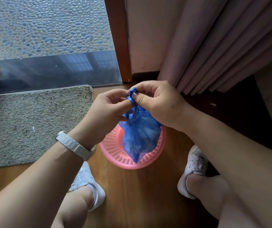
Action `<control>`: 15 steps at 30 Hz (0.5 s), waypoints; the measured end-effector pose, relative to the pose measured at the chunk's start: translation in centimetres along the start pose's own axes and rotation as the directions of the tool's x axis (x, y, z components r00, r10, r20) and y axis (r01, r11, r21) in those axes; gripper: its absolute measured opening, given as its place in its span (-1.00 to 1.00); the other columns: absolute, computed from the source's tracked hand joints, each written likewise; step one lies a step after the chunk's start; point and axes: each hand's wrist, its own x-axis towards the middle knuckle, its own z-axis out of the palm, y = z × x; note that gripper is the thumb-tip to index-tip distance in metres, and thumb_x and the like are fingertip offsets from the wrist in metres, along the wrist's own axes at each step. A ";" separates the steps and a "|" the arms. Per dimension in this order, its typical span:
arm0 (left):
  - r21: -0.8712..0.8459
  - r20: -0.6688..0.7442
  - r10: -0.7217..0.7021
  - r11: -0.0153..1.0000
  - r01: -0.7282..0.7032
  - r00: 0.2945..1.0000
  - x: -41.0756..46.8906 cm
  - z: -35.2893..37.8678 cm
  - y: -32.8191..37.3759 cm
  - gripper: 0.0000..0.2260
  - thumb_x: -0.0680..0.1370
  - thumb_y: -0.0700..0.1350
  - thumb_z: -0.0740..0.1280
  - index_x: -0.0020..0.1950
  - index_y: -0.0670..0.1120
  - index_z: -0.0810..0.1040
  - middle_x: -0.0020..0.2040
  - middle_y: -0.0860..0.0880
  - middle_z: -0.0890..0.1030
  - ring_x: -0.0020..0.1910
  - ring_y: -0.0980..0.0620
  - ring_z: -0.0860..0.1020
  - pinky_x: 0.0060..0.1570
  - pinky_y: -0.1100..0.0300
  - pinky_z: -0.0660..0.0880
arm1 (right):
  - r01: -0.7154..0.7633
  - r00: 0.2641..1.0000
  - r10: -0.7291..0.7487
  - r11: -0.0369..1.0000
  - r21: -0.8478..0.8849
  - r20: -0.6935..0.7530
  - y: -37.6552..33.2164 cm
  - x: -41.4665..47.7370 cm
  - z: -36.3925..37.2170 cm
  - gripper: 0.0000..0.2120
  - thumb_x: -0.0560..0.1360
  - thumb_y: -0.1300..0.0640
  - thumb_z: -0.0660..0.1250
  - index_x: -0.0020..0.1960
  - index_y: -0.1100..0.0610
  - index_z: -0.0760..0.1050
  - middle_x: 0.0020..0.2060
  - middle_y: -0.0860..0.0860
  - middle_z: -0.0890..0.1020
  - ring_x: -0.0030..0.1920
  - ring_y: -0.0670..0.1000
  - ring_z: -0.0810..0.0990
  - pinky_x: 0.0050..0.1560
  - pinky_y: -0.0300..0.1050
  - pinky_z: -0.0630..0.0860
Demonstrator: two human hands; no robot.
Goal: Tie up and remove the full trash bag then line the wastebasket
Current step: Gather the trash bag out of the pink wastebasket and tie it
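A full blue plastic trash bag (140, 134) hangs partly inside a pink perforated wastebasket (115, 150) on the wooden floor. The bag's gathered top is twisted into a knot between my hands, above the basket. My left hand (109, 109) pinches one strand of the bag's neck, with a finger through the loop. My right hand (158, 102) grips the knotted end from the other side. Most of the bag's body shows below my hands; its bottom rests within the basket.
A grey shaggy mat (33, 122) lies to the left. A glass door with a brown wooden frame (118, 38) stands ahead, and pink curtains (222, 46) hang at the right. My white shoes (89, 183) flank the basket on the floor.
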 end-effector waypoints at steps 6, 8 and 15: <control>0.163 -0.181 0.150 0.979 -0.121 0.972 0.5 -0.7 -0.2 -0.84 0.39 -0.11 0.45 -0.21 -0.21 0.64 -0.29 -0.33 0.56 -0.28 0.00 0.43 -0.24 0.07 0.37 | 0.030 0.998 -0.048 0.921 -0.389 -0.035 1.2 -0.3 -0.5 -0.54 0.39 0.15 0.37 0.29 0.04 0.47 0.08 -0.07 0.55 0.11 -0.14 0.53 0.19 -0.21 0.47; 0.121 -0.182 0.181 0.980 -0.160 0.966 0.5 -0.6 0.2 -0.90 0.42 -0.17 0.43 -0.20 -0.20 0.63 -0.30 -0.18 0.57 -0.29 0.03 0.46 -0.24 0.09 0.41 | 0.051 0.998 -0.034 0.881 -0.470 0.045 2.0 -0.4 -0.6 -0.41 0.36 0.07 0.46 0.35 0.07 0.41 0.25 -0.03 0.47 0.29 -0.11 0.42 0.34 -0.12 0.36; -0.033 -0.133 0.187 0.981 -0.193 0.973 0.7 0.2 0.2 -0.94 0.45 -0.28 0.41 -0.16 -0.22 0.54 -0.31 -0.14 0.52 -0.32 0.02 0.46 -0.32 0.24 0.45 | 0.063 0.998 -0.053 0.828 -0.557 0.034 4.2 0.0 1.5 -0.45 0.38 -0.05 0.49 0.29 0.11 0.45 0.24 0.02 0.50 0.29 0.00 0.41 0.33 0.03 0.33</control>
